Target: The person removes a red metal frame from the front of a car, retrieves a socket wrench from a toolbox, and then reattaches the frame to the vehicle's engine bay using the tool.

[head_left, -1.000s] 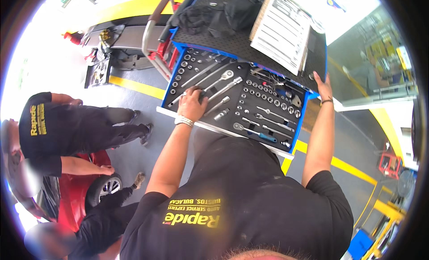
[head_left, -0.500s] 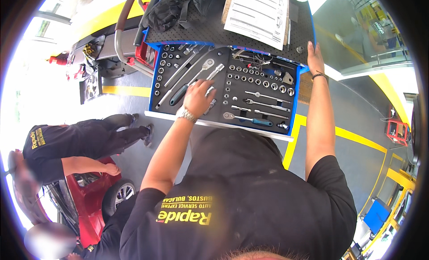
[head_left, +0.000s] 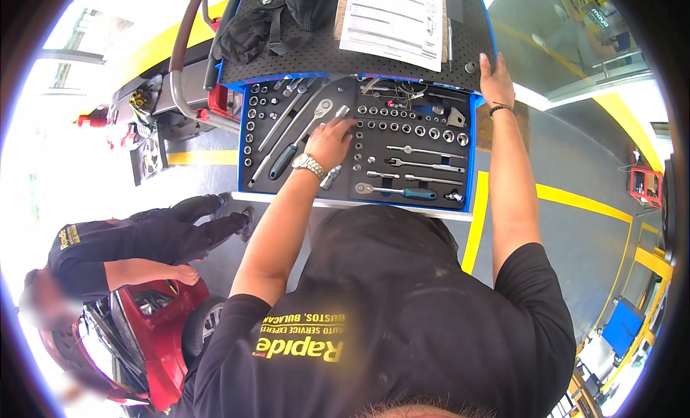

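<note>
A shallow drawer full of silver tools in dark foam is pulled out of the blue tool cabinet in front of me. My left hand reaches over its left half, fingers stretched forward. The fingertips cover part of a silver socket piece; whether they grip it is hidden. Beside this hand lies a long ratchet with a teal handle, and a short silver piece shows below the wrist. My right hand lies with fingers extended on the right edge of the cabinet top.
Rows of sockets and a smaller ratchet fill the drawer's right half. A paper form and a black bag rest on the perforated top. At left, a person stands by a red car part.
My left hand has moved forward onto the silver socket piece, its fingers straighter. My right hand stays at the cabinet edge. The view has shifted slightly.
</note>
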Tool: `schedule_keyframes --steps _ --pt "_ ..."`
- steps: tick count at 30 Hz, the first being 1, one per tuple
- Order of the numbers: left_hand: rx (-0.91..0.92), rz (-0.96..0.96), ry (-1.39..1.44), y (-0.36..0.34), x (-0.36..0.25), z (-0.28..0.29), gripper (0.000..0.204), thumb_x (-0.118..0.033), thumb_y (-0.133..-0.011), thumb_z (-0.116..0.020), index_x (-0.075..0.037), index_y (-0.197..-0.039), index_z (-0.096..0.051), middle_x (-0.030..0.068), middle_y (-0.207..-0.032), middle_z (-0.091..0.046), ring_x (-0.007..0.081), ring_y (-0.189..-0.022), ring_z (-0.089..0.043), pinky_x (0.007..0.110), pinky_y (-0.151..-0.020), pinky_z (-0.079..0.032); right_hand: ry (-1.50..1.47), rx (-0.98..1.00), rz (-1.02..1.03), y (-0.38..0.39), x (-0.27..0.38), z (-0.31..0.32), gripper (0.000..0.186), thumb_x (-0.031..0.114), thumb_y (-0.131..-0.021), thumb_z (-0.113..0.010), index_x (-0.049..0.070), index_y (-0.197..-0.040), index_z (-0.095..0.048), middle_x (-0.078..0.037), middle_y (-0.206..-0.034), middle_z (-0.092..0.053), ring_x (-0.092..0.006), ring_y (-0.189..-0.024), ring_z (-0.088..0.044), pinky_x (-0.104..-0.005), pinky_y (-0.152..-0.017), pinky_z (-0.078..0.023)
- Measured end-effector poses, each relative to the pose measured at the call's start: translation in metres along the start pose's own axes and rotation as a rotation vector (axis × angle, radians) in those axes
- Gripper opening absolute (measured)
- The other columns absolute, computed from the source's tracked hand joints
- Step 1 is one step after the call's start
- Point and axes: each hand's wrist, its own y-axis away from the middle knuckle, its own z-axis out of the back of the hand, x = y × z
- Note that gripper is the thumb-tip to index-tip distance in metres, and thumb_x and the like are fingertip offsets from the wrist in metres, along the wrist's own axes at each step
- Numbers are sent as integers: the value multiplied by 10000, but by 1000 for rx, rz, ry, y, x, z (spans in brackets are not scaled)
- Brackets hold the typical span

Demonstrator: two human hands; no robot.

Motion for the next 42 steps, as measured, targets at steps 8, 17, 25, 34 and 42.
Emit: schedule_keyframes --steps 8,17,25,34,42 --pt "106 2 -179 -23 -12 2 296 -228 -987 -563 -221 -1275 -628 117 -1151 -677 357 -991 -681 477 -852 -555 58 -366 448 82 32 36 698 602 -942 -572 91 -1414 -515 -264 -1369 -542 -428 -1254 -541 -468 -1054 -436" --pt "45 -18 -43 -28 1 2 270 -229 -982 -618 -166 -1243 -651 113 -1080 -718 300 -919 -711 402 -808 -564 39 854 710 260 89 -2 233 298 -899 -675 92 -966 -761 -115 -998 -670 -311 -941 -691 -442 -835 -565" --pt "-68 -34 1330 6 -30 60 273 -87 -1018 -581 -51 -1288 -567 150 -1257 -651 243 -1044 -692 362 -840 -585 242 918 792 265 95 -10 251 318 -857 -734 89 -962 -746 -196 -1036 -619 -344 -875 -698 -461 -795 -569" --pt "-69 -416 1686 45 -75 106 295 -75 -1021 -554 -94 -1315 -563 218 -1336 -597 347 -1079 -684 458 -897 -578 243 1001 775 262 104 -3 289 315 -887 -712 81 -1057 -709 -222 -1105 -599 -357 -1006 -664 -462 -872 -546" --pt "-74 -165 2112 74 -91 115 391 -114 -1030 -540 -168 -1418 -542 228 -1434 -502 314 -1120 -653 418 -932 -567 206 1062 752 255 100 -6 290 340 -906 -687 95 -1058 -712 -184 -1104 -602 -345 -1049 -646 -465 -906 -519"
